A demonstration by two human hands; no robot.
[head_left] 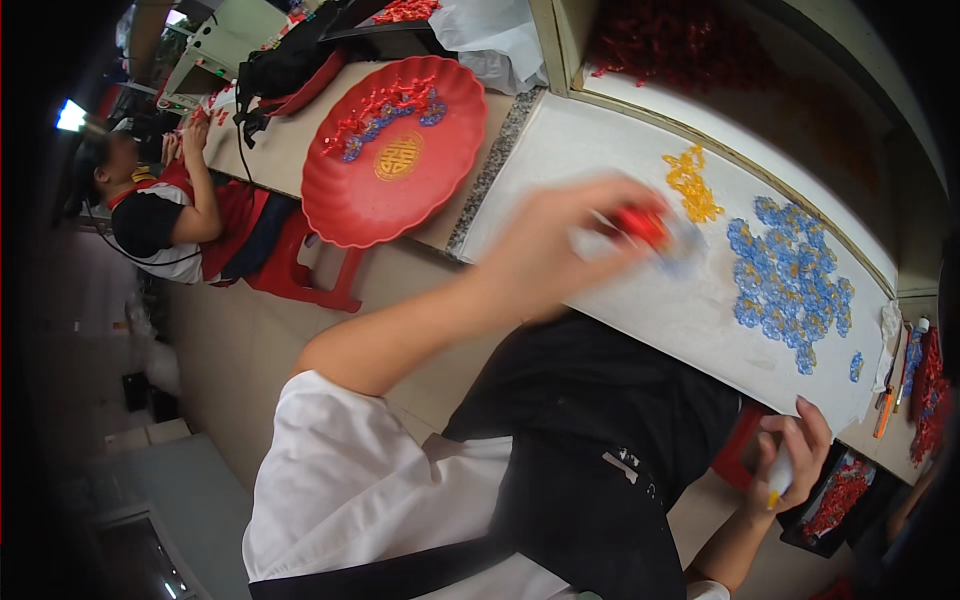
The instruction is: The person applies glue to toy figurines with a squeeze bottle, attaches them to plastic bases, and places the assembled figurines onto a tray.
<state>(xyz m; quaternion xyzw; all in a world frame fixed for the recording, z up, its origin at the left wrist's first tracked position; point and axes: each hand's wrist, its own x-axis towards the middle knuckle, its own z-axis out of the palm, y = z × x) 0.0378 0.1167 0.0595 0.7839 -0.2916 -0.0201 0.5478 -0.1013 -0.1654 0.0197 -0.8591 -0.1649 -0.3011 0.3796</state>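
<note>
My left hand (565, 235) is held over the white work surface, smeared by motion. Pinched in its fingers is a shiny red piece (640, 227); a pale blue blur shows right beside it. A small pile of yellow pieces (692, 185) lies just beyond. To the right of that hand, many translucent blue flower-shaped pieces (785, 275) with yellowish middles are spread out, and one blue flower (856, 366) lies apart. My right hand (800, 450), at the near right edge of the surface, has its fingers curled around a small white tube (781, 472) with a yellow tip.
A scalloped red plate (440, 190) at the left holds red and blue assembled pieces. A shelf (650, 105) with red pieces borders the far side. Tools with orange handles (884, 412) and a dark tray (815, 535) of red pieces are at right. Another person (165, 215) sits far left.
</note>
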